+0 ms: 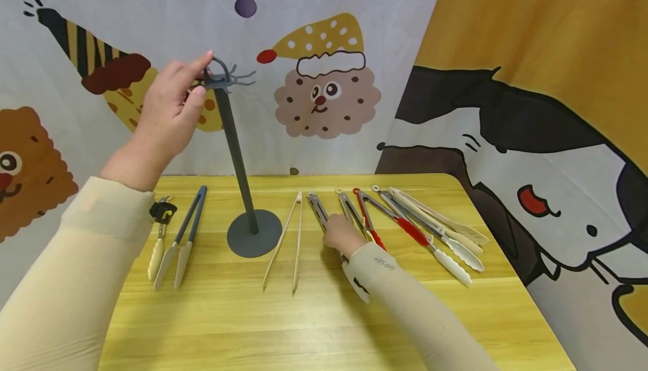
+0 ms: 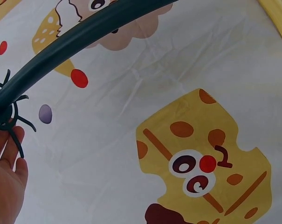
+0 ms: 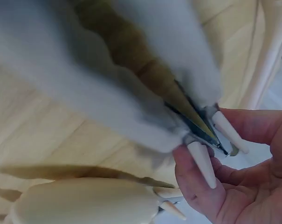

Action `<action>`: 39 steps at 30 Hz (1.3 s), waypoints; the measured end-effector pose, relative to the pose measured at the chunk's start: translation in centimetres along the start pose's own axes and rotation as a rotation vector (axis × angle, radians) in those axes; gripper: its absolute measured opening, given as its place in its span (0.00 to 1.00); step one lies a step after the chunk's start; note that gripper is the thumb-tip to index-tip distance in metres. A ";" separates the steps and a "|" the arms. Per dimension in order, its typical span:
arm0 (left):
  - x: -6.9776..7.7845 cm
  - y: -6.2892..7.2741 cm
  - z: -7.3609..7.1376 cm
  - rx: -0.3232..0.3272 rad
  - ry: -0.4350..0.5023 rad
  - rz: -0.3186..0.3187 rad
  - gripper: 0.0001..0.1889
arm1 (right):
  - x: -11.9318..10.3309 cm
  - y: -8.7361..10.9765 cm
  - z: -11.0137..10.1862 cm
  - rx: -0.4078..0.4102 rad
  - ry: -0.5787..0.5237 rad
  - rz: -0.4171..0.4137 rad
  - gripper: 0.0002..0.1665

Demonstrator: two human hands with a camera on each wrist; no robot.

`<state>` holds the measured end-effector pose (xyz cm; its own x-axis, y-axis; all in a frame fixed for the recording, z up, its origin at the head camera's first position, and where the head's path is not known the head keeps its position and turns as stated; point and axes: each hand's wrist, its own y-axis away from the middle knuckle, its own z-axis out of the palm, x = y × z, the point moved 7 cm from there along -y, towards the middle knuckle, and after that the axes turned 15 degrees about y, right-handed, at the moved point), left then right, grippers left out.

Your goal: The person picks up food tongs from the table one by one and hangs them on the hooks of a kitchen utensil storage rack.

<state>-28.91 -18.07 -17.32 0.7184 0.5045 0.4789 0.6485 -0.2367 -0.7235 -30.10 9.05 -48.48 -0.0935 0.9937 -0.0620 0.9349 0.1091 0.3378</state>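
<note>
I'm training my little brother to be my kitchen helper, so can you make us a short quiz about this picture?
1. Which hand touches the top of the tall, dark grey hooked stand?
2. True or false: the slim, pale wood-coloured tongs lie between the stand's round base and the right hand.
3. Fill in the missing colour: the right hand holds long, silver metal tongs with ____ tips.

Key:
1. The left hand.
2. True.
3. White.
</note>
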 end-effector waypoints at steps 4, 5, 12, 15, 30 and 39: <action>0.0 0.0 -0.1 0.005 -0.004 -0.002 0.26 | -0.2 0.1 -0.8 0.006 -0.069 -0.042 0.29; 0.0 0.0 -0.1 0.005 -0.004 -0.001 0.26 | -0.2 0.1 -1.0 0.013 -0.089 -0.044 0.28; 0.1 0.1 0.0 -0.013 0.001 0.002 0.26 | 0.1 0.5 -3.0 0.109 -0.190 -0.056 0.15; 0.1 0.1 0.0 -0.014 0.006 0.006 0.26 | 0.3 0.8 -3.7 0.158 -0.225 -0.069 0.15; 0.4 0.0 0.1 -0.021 0.003 0.006 0.26 | 0.8 2.7 -6.2 0.344 -0.386 -0.175 0.20; 0.5 0.0 0.1 -0.025 -0.014 -0.020 0.26 | 0.6 4.0 -8.1 0.499 -0.326 -0.194 0.22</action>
<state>-28.52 -17.73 -17.10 0.7016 0.5212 0.4860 0.6692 -0.2474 -0.7007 -29.18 10.31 -39.53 -0.2416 0.8894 -0.3882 0.9660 0.1826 -0.1829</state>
